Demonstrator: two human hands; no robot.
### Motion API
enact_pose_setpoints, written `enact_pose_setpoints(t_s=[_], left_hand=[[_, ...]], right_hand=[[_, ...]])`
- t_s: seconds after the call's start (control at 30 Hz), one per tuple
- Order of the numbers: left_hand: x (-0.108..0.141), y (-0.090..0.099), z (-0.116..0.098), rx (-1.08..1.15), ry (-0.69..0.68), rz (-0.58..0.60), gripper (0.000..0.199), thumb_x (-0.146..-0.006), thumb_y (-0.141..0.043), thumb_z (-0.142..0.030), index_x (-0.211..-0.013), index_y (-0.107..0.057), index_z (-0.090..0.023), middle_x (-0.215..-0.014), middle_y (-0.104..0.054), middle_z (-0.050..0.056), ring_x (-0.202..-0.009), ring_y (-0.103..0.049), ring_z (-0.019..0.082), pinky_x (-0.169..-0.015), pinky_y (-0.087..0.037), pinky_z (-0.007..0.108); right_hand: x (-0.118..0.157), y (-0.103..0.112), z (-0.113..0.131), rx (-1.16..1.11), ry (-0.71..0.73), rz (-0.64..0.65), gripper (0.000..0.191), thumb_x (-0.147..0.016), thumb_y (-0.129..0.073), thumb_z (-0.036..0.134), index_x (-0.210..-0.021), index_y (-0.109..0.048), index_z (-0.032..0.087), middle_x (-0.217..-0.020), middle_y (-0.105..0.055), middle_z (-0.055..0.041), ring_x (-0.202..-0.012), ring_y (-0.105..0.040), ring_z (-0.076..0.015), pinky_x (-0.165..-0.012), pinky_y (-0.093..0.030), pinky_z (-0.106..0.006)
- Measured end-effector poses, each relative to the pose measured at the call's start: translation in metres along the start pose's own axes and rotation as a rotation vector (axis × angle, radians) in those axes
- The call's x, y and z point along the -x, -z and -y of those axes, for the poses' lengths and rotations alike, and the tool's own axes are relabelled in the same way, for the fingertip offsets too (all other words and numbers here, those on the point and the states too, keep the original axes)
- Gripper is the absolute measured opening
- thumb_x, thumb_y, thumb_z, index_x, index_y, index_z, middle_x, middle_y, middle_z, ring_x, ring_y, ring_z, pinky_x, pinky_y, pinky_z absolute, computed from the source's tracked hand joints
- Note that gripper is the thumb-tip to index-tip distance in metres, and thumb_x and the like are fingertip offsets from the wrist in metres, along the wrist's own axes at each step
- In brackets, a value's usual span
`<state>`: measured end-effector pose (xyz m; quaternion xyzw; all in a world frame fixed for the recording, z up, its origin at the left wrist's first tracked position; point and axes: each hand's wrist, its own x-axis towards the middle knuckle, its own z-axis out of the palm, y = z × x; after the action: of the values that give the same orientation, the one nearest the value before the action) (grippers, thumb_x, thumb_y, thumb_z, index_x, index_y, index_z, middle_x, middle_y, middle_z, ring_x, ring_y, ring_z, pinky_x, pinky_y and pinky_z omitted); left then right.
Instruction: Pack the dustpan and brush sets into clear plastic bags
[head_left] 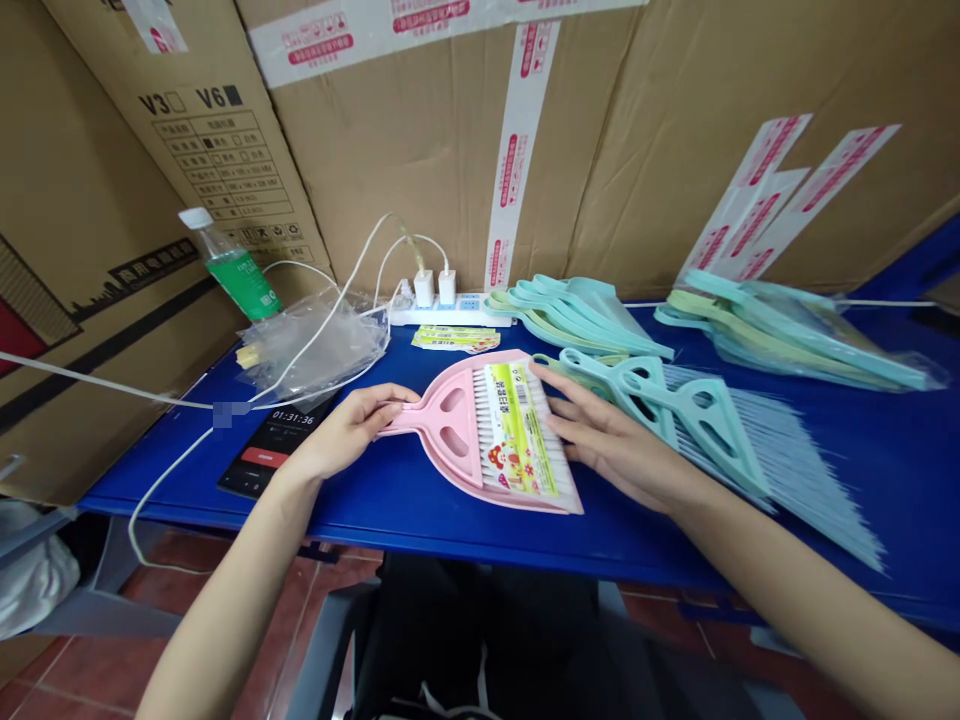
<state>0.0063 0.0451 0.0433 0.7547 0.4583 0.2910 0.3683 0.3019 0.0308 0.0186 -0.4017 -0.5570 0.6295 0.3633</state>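
A pink dustpan lies just over the front part of the table, with a pink-handled hand brush nested on it. Across the brush's white bristles is a printed card label in yellow-green and white. My left hand is closed around the stacked handles, thumb on top. Stretched fingers of my right hand rest along the dustpan's right edge by the bristles; its thumb is hidden. Right behind that hand lie turquoise hand brushes with pale blue bristles, partly covered by the hand and forearm.
Turquoise and green dustpans are stacked behind, with more in plastic at right. Loose card labels lie by a power strip. Left are a phone, clear bags, a bottle and white cables. Cardboard backs the blue table.
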Motion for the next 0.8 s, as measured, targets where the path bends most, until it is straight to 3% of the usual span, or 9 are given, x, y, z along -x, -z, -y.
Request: enact_pose_setpoints(t_s=[0.1,0.23,0.33,0.47,0.6,0.7,0.8], left_hand=[[-0.001,-0.004,-0.001,-0.03,-0.015,0.02,0.029,-0.089,-0.048,-0.038,-0.097,-0.066,-0.016,-0.097,-0.071,0.006,-0.084,-0.062,0.018,-0.08,-0.048,0.027],[-0.003,-0.01,-0.001,-0.147,-0.022,-0.007,0.03,-0.089,-0.044,-0.037,-0.096,-0.066,-0.017,-0.093,-0.071,0.005,-0.08,-0.063,0.017,-0.077,-0.049,0.027],[-0.006,-0.008,-0.005,-0.36,-0.002,-0.139,0.034,-0.091,-0.04,-0.037,-0.096,-0.067,-0.017,-0.093,-0.072,0.007,-0.082,-0.065,0.02,-0.078,-0.051,0.03],[-0.014,-0.002,-0.021,-0.821,0.131,-0.33,0.035,-0.094,-0.037,-0.029,-0.111,-0.065,-0.018,-0.11,-0.07,0.011,-0.103,-0.066,0.027,-0.088,-0.051,0.037],[-0.032,-0.006,-0.039,-1.208,0.411,-0.197,0.04,-0.093,-0.039,-0.019,-0.127,-0.057,-0.011,-0.125,-0.064,0.02,-0.117,-0.062,0.031,-0.095,-0.049,0.04],[-0.048,-0.011,-0.042,-1.236,0.475,-0.181,0.047,-0.09,-0.036,-0.01,-0.134,-0.049,0.001,-0.128,-0.059,0.031,-0.123,-0.058,0.036,-0.097,-0.047,0.045],[-0.057,-0.014,-0.037,-1.208,0.512,-0.157,0.053,-0.087,-0.038,-0.007,-0.138,-0.044,0.003,-0.121,-0.062,0.033,-0.119,-0.061,0.036,-0.094,-0.047,0.045]], right_hand=[[0.003,0.001,-0.003,-0.106,-0.101,0.018,0.072,-0.084,-0.067,0.037,-0.15,-0.039,0.031,-0.132,-0.065,-0.0079,-0.115,-0.064,-0.0252,-0.09,-0.057,-0.041],[0.001,0.002,-0.004,-0.125,-0.094,0.003,0.069,-0.078,-0.074,0.029,-0.143,-0.05,0.029,-0.124,-0.07,-0.0067,-0.104,-0.068,-0.0209,-0.088,-0.057,-0.036],[-0.001,0.003,-0.004,-0.142,-0.085,-0.005,0.068,-0.077,-0.075,0.027,-0.141,-0.053,0.028,-0.12,-0.071,-0.0068,-0.101,-0.069,-0.0204,-0.088,-0.057,-0.036],[-0.002,0.006,-0.005,-0.156,-0.091,-0.019,0.061,-0.079,-0.072,0.025,-0.137,-0.056,0.029,-0.117,-0.072,-0.0061,-0.101,-0.069,-0.0213,-0.087,-0.057,-0.036],[-0.003,0.008,-0.007,-0.175,-0.1,-0.048,0.055,-0.079,-0.069,0.02,-0.133,-0.059,0.03,-0.12,-0.071,-0.0052,-0.104,-0.069,-0.0212,-0.089,-0.057,-0.037],[-0.003,0.007,-0.008,-0.194,-0.123,-0.079,0.056,-0.078,-0.068,0.016,-0.132,-0.06,0.031,-0.122,-0.07,-0.0037,-0.104,-0.069,-0.0203,-0.09,-0.057,-0.037],[-0.002,0.005,-0.005,-0.192,-0.138,-0.098,0.054,-0.077,-0.066,0.013,-0.127,-0.063,0.032,-0.121,-0.071,-0.0024,-0.104,-0.069,-0.02,-0.088,-0.058,-0.036]])
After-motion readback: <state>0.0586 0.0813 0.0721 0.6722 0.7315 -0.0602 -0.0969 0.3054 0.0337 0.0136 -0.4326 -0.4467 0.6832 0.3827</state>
